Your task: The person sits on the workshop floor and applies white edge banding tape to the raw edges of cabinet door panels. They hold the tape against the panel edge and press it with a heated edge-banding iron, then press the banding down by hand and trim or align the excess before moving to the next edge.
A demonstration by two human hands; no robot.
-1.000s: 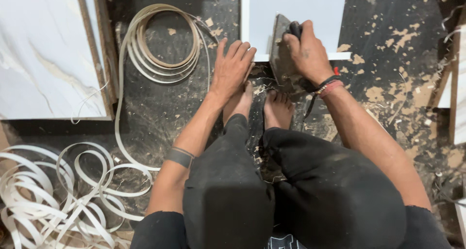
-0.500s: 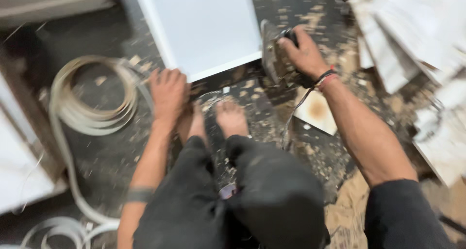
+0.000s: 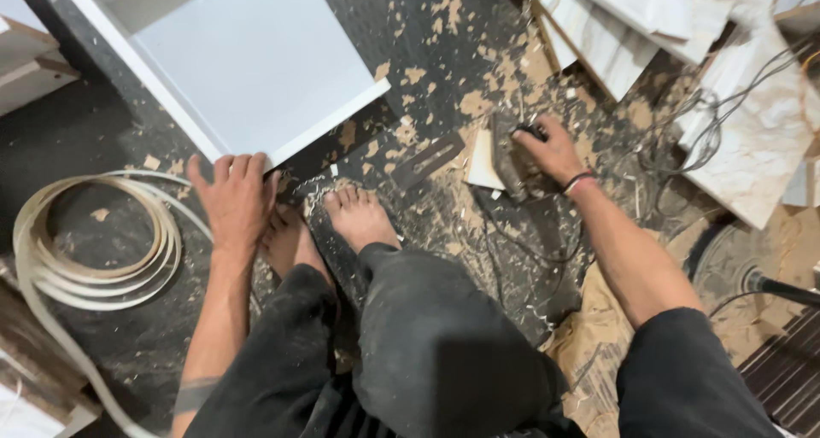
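Note:
I squat barefoot on a dark floor strewn with wood shavings. My left hand (image 3: pixel 232 197) rests flat, fingers spread, on the near corner of a white board (image 3: pixel 256 71) lying on the floor. My right hand (image 3: pixel 551 152) grips a dark handheld power tool (image 3: pixel 512 160) set down on the floor to the right, away from the board. A small white offcut (image 3: pixel 485 162) lies against the tool, and a dark flat strip (image 3: pixel 427 160) lies left of it. My feet (image 3: pixel 359 216) sit between the two hands.
A coil of pale edge banding (image 3: pixel 94 250) lies at the left. Stacked white panels (image 3: pixel 649 20) and marble-look sheets (image 3: pixel 760 148) lie at the upper right, with tangled cables (image 3: pixel 692 139) beside them. A round machine base (image 3: pixel 735 276) sits at the right edge.
My right hand carried the tool off the white board's edge and down to the floor on the right. The view swung right. My left hand stayed at the board's corner.

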